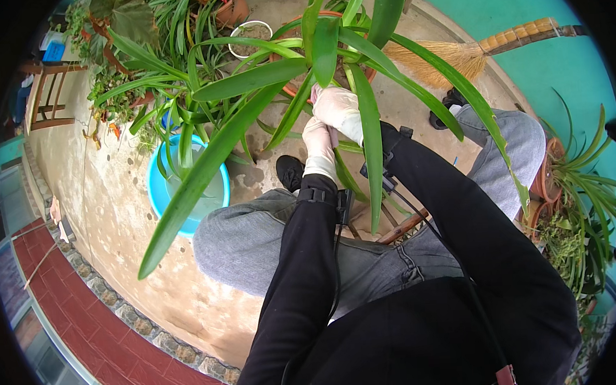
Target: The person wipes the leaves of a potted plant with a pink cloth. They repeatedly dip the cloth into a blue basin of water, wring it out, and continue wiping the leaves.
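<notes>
My left hand (317,138) and my right hand (336,106), both in thin whitish gloves, meet at the near side of a large potted plant. Their fingers are curled close together. Whatever may lie between them is hidden by the gloves. Long, strap-shaped green leaves (250,83) spread out above and around both hands. One drooping leaf (371,147) crosses in front of my right wrist. The plant's terracotta-coloured pot (371,75) stands just beyond my hands, partly covered by foliage.
A blue basin (225,176) holding cloudy water sits left of my knee. A straw broom (439,57) lies at the right by the green wall (542,73). More potted plants (550,172) stand at the right. A white pot (265,26) and a wooden chair (52,96) are farther off.
</notes>
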`<state>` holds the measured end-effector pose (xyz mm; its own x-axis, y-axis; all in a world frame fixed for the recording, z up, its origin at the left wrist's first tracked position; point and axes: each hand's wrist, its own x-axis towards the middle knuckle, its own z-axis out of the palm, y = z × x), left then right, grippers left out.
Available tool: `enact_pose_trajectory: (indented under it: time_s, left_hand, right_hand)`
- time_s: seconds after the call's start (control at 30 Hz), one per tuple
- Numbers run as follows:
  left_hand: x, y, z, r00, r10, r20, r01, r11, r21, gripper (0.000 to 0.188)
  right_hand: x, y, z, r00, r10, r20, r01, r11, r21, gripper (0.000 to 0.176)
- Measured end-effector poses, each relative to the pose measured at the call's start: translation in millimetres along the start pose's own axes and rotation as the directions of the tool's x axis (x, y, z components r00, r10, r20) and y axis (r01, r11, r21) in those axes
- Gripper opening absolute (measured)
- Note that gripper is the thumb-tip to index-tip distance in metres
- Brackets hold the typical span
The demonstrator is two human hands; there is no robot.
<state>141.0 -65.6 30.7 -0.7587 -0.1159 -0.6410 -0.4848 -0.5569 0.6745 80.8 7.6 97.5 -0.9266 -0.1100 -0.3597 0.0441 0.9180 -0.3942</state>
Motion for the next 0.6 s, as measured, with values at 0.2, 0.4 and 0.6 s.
enact_pose_trajectory:
  time_s: [0.2, 0.4, 0.6]
  left_hand:
    - [10, -10, -4, 0.99, 0.118, 0.073, -0.127, 0.984, 0.121, 0.022]
    - [26, -30, -16, 0.969, 0.197, 0.149, -0.197, 0.98, -0.016, 0.018]
    - [37, -33, -25, 0.85, 0.4, 0.342, -0.519, 0.745, 0.418, 0.016]
  right_hand:
    - [28, -4, -12, 0.989, 0.144, 0.019, -0.143, 0.988, -0.054, 0.031]
    - [30, -3, -19, 0.952, 0.119, 0.281, -0.118, 0.993, -0.021, 0.03]
    - [23, 4, -9, 0.983, 0.104, 0.149, -0.097, 0.994, -0.05, 0.019]
